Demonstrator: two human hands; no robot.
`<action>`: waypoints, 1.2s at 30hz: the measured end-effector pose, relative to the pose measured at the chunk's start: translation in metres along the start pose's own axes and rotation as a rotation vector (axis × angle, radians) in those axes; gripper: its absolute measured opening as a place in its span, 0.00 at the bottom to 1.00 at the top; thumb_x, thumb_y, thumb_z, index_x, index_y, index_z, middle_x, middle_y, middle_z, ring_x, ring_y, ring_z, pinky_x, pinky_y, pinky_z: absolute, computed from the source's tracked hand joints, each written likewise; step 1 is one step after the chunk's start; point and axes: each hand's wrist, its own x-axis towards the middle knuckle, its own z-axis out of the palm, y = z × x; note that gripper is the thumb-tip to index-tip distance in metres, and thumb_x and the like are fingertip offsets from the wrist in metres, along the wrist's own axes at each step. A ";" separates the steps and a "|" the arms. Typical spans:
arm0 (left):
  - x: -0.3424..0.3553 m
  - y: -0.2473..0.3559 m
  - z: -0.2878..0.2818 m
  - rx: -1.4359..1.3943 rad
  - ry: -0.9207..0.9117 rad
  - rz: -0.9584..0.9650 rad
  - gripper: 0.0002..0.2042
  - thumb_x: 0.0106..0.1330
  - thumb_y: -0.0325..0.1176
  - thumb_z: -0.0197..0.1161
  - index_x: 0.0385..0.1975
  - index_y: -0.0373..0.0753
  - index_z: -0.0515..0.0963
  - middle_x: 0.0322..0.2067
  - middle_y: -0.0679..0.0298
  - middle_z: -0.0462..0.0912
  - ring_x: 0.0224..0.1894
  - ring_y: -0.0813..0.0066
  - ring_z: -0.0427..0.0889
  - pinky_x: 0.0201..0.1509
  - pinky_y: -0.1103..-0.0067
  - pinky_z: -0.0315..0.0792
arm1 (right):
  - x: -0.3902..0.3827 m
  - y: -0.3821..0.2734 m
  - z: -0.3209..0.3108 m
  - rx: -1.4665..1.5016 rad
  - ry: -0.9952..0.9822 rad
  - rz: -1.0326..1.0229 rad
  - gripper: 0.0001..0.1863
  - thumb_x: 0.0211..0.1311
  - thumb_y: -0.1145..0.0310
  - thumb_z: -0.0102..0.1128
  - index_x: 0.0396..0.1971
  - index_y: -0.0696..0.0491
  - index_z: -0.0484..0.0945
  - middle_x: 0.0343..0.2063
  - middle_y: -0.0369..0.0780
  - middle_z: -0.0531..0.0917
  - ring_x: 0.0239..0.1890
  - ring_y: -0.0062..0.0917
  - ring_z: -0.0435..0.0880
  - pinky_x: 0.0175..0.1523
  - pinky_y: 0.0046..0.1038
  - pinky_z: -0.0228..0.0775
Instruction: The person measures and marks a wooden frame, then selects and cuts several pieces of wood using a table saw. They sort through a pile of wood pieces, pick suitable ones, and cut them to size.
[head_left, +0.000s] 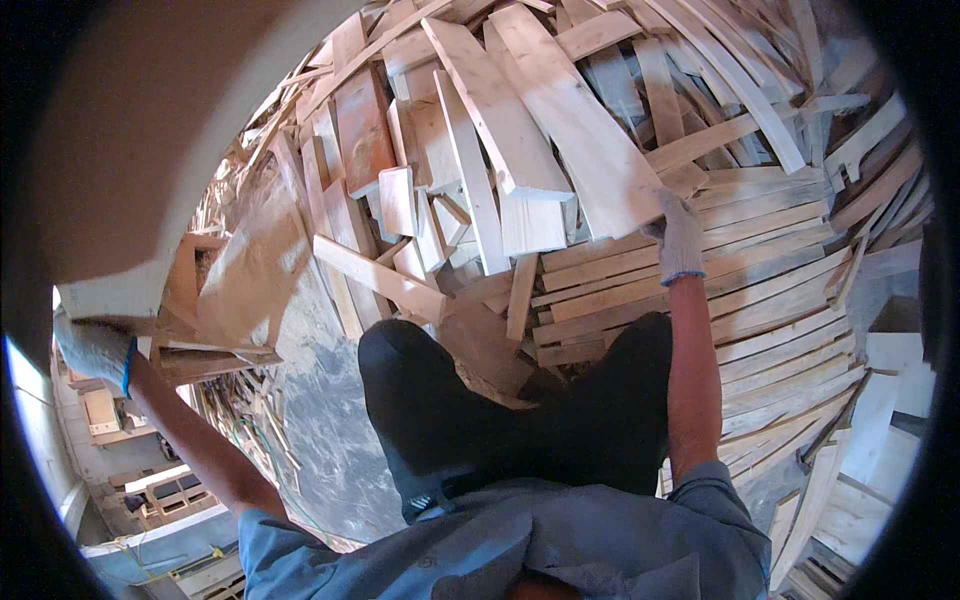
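Note:
My left hand (95, 348), in a grey glove with a blue cuff, grips the near end of a large pale board (150, 130) that fills the upper left of the view, close to the camera. My right hand (678, 238), gloved the same way, reaches forward and holds the near end of a wide light plank (580, 120) lying on top of a big heap of scrap wood. My dark trousers (500, 410) and blue shirt fill the lower middle.
Loose planks, slats and offcuts (440, 180) are piled ahead and to the right, with stacked slats (780, 300) beside my right arm. Bare grey floor (320, 400) shows lower left, next to wooden frames (170, 495).

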 end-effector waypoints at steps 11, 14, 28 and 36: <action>0.014 -0.048 0.020 0.282 0.028 0.226 0.16 0.71 0.33 0.46 0.45 0.42 0.84 0.37 0.59 0.88 0.33 0.68 0.88 0.34 0.72 0.83 | -0.001 -0.030 -0.029 0.124 -0.041 0.116 0.22 0.68 0.50 0.60 0.47 0.53 0.76 0.35 0.37 0.81 0.34 0.24 0.81 0.33 0.28 0.75; 0.021 -0.062 0.027 0.397 0.031 0.269 0.15 0.69 0.34 0.50 0.44 0.43 0.85 0.35 0.60 0.89 0.31 0.68 0.89 0.33 0.72 0.83 | 0.012 0.031 -0.060 -0.109 0.049 0.282 0.20 0.68 0.49 0.61 0.43 0.52 0.76 0.33 0.36 0.79 0.33 0.25 0.80 0.34 0.27 0.75; 0.077 -0.157 0.042 0.668 0.119 0.447 0.11 0.67 0.37 0.56 0.33 0.41 0.85 0.32 0.55 0.88 0.30 0.57 0.87 0.31 0.63 0.81 | -0.072 0.110 0.056 -0.339 -0.397 0.564 0.25 0.71 0.44 0.56 0.45 0.54 0.75 0.36 0.38 0.82 0.37 0.26 0.84 0.40 0.29 0.80; 0.026 -0.062 0.034 0.834 -0.009 0.155 0.14 0.72 0.44 0.52 0.45 0.44 0.81 0.36 0.53 0.89 0.38 0.54 0.90 0.40 0.62 0.84 | -0.050 0.136 0.094 0.005 -0.193 0.562 0.28 0.69 0.46 0.59 0.59 0.50 0.71 0.49 0.44 0.82 0.48 0.34 0.82 0.53 0.44 0.77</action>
